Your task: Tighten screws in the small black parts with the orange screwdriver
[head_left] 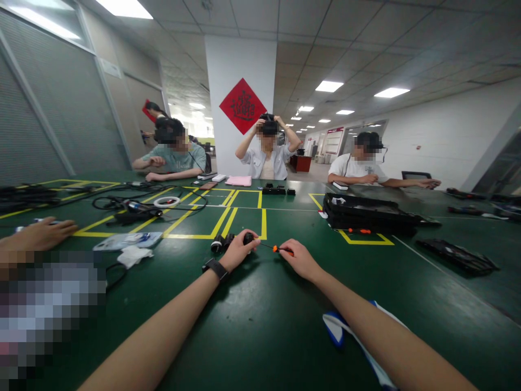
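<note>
Near the middle of the green table, my left hand [236,254] is closed on a small black round part [248,237]; its exact kind is unclear. A screwdriver [277,249] with an orange and black handle is gripped in my right hand [300,258]. Its thin shaft points left, with the tip close to my left fingertips; whether it touches the part I cannot tell. Just left of my left hand stand black cylindrical parts [217,244], one with a pale band. My left wrist wears a dark band [216,269].
Cables [130,203] and a white ring [166,201] lie at left, near a plastic bag [128,240] and tissue [134,256]. Black frames [366,210] are stacked at right. Blue-white fabric [336,328] lies by my right forearm. A neighbour's hand [49,231] rests at left; people sit opposite.
</note>
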Tool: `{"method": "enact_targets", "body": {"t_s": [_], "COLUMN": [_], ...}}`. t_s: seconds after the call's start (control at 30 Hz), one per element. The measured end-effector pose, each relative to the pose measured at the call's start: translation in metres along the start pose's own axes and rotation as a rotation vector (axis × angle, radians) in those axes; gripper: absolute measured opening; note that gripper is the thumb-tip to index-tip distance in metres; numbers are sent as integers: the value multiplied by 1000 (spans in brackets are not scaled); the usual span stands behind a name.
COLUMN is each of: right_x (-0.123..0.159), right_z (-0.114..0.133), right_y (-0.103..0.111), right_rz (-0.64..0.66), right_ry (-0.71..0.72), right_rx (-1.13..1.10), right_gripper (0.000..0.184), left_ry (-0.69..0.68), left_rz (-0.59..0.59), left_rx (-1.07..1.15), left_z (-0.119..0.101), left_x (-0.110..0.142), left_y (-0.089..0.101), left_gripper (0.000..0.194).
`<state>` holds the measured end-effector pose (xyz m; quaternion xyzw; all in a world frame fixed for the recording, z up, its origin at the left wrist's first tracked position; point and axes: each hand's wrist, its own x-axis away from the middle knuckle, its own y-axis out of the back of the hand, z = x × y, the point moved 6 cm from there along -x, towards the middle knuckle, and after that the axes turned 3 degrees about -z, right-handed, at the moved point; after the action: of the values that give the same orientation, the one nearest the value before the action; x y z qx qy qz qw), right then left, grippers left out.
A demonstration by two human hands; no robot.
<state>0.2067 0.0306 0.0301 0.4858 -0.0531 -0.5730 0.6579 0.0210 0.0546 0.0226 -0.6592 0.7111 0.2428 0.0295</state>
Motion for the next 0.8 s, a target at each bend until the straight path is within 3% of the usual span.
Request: {"method": "enact_targets", "body": {"t_s": [0.5,0.8], "right_x": [-2,0], "right_z": [3,2], "right_y": [-7,-7], "right_rz": [1,22], "right_ry": [19,25], "right_rx": [93,24], "right_gripper": [20,24], "left_ry": [-8,-11], "left_rz": [-8,-20], "left_rx": [-12,-16], "left_z": [-2,-2], "left_x": [1,1], "left_y": [1,2], "left_gripper": [33,32]}}
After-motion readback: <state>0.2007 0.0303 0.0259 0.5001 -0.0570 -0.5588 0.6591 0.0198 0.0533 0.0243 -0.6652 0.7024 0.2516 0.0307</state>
